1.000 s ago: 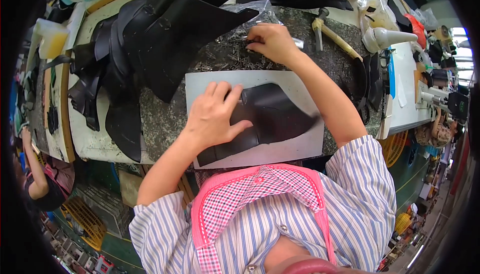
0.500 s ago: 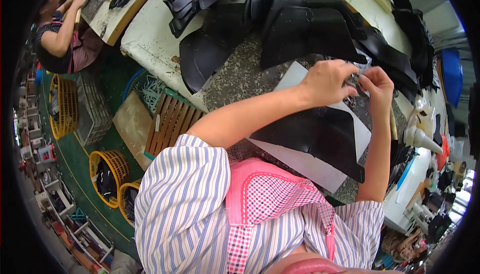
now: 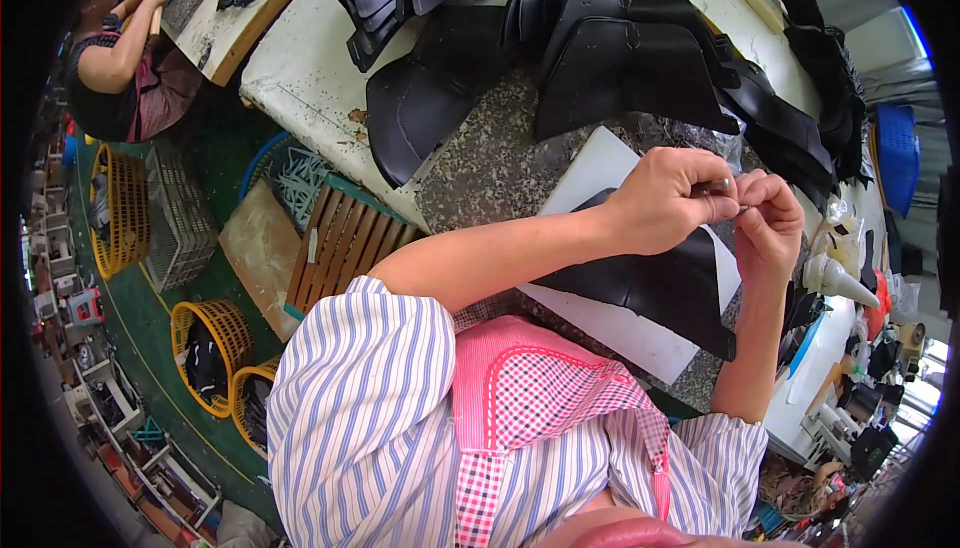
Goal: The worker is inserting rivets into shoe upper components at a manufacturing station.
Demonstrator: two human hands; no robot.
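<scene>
My left hand is closed, with a small shiny metal piece showing between its thumb and fingers. Close beside it, my right hand pinches its thumb and index finger together; whatever tiny thing they hold is too small to make out. The fingertips of both hands almost meet. Below them a black leather-like cut piece lies on a white board. Part of that piece is hidden by my left forearm. Beyond my hands, several black shaped pieces overlap in a pile.
The speckled worktop carries the pile. A slatted wooden rack and yellow baskets stand on the left. A white cone-shaped object and plastic bags are at the right. A co-worker sits at the far left.
Both my hands have moved nearer to me and their fingertips have come closer together. My left hand's fingers have curled in more around the small metal piece.
</scene>
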